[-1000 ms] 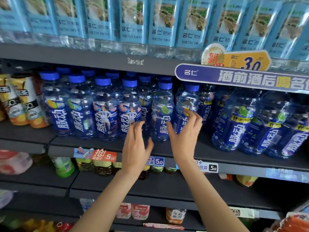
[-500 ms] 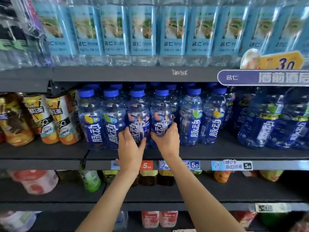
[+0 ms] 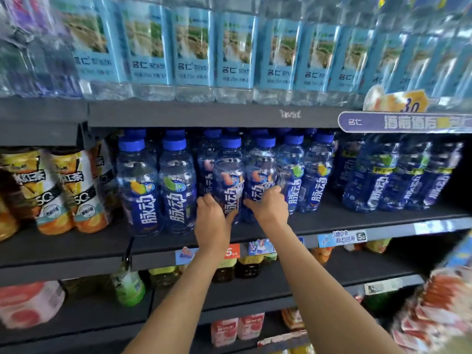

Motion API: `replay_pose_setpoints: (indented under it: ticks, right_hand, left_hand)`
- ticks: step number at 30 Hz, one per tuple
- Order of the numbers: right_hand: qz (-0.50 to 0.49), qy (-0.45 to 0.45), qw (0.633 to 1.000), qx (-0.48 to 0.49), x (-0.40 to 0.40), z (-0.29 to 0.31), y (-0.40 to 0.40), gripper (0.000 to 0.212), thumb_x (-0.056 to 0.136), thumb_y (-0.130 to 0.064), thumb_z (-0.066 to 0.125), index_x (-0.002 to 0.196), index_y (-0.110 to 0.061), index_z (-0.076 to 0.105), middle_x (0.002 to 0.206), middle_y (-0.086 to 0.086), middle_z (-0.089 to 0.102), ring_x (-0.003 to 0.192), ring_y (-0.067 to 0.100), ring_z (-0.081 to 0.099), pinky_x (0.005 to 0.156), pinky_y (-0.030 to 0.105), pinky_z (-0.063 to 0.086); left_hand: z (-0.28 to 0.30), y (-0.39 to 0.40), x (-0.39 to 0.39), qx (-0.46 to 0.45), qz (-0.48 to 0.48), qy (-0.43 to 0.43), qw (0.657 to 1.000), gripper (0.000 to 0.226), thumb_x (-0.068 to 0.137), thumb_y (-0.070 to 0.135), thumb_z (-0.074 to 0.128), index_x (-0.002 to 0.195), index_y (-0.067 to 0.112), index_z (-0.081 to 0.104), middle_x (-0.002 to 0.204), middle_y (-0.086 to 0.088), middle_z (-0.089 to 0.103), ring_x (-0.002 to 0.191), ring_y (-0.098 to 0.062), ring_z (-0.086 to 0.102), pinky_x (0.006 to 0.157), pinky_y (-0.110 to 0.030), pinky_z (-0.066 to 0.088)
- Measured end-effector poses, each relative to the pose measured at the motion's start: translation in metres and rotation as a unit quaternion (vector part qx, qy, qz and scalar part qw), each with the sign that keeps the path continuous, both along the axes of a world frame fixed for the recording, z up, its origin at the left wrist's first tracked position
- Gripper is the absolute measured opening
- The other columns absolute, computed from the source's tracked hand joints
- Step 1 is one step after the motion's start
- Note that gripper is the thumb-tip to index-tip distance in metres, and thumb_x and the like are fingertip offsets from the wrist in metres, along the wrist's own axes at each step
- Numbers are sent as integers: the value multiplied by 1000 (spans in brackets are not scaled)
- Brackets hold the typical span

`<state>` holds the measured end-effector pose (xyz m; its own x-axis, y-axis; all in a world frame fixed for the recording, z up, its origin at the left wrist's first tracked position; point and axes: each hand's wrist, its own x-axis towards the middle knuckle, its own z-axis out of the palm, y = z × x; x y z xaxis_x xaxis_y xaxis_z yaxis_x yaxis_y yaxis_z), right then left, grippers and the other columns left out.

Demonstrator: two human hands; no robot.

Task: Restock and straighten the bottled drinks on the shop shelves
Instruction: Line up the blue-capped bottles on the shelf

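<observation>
Hands at centre frame: my left hand (image 3: 211,221) grips 1 blue-capped bottle (image 3: 228,180) low on its body, and my right hand (image 3: 268,205) grips the neighbouring bottle (image 3: 260,172). Both stand in the front row on the middle shelf (image 3: 357,221), below pale-blue water bottles (image 3: 191,52).

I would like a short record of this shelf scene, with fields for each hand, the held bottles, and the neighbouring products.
left hand: grips a blue-capped drink bottle
right hand: grips the next blue-capped bottle
shelf above: light-blue-labelled water bottles
left neighbours: orange-labelled tea bottles
price tags: on shelf edge
</observation>
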<state>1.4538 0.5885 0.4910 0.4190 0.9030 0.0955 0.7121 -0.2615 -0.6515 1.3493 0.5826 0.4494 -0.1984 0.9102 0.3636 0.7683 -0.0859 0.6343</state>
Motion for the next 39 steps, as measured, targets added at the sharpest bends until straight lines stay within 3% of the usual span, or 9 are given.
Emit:
replay_pose_setpoints:
  ticks: [6,10,20,23,25,28,32,35,39]
  right_hand:
    - [14,-3,1000,20,6,-7,1,65,79,-38,71,119,0,36,121,17,54,109,34,57,79,39,47]
    - [16,-23,997,67,10,-23,-9,64,84,-38,66,128,-5,35,134,12,35,113,31,52,76,32,41]
    - [30,-9,996,84,12,-29,-8,57,86,-34,63,127,-4,36,131,12,36,112,30,52,81,33,45]
    - [13,-22,982,188,6,-35,-17,57,86,-27,65,130,-3,37,131,13,37,116,28,45,81,33,48]
    - [51,-41,959,274,-4,-37,-24,49,86,-23,64,126,-1,44,125,14,45,115,28,46,84,31,48]
    - [158,-29,960,228,-26,-37,-24,60,91,-28,57,138,-3,31,136,11,42,127,23,40,97,27,39]
    - [136,-35,977,161,-47,-32,-12,80,91,-32,56,147,-2,7,147,12,29,133,25,28,107,31,30]
    - [97,-16,985,145,-59,-29,-7,80,86,-33,64,143,-1,18,138,15,35,126,28,32,103,31,32]
    - [73,0,986,148,-75,-30,-4,75,79,-33,71,133,-1,30,131,15,37,123,28,34,100,31,34]
  left_hand:
    - [-1,1,-1,10,-6,-23,1000,56,82,34,67,118,4,36,120,-13,46,107,-30,53,71,-35,44]
    - [0,1,0,-7,6,-23,1000,58,83,38,64,119,5,34,122,-12,47,100,-34,58,68,-41,46]
    - [-2,-4,0,9,34,18,999,49,83,39,63,107,5,37,113,-11,51,89,-34,61,58,-33,38]
    - [1,-5,-4,0,38,59,998,49,84,41,61,109,5,39,113,-11,55,93,-33,61,62,-36,43]
    - [0,-9,-12,34,27,61,997,48,86,37,61,117,7,41,109,-8,61,92,-30,63,68,-39,48]
    - [-3,-26,-32,148,-1,19,989,38,87,20,61,120,6,46,96,-4,60,78,-24,62,62,-36,49]
    - [0,-33,-62,170,81,-43,981,46,85,19,63,123,1,42,112,-13,48,98,-25,53,76,-31,46]
    - [2,-31,-67,114,88,-32,989,62,86,25,64,134,-1,36,129,-17,41,116,-29,48,89,-34,45]
    - [11,-28,-67,72,94,-22,993,68,87,30,62,141,3,30,131,-14,36,116,-26,47,90,-33,43]
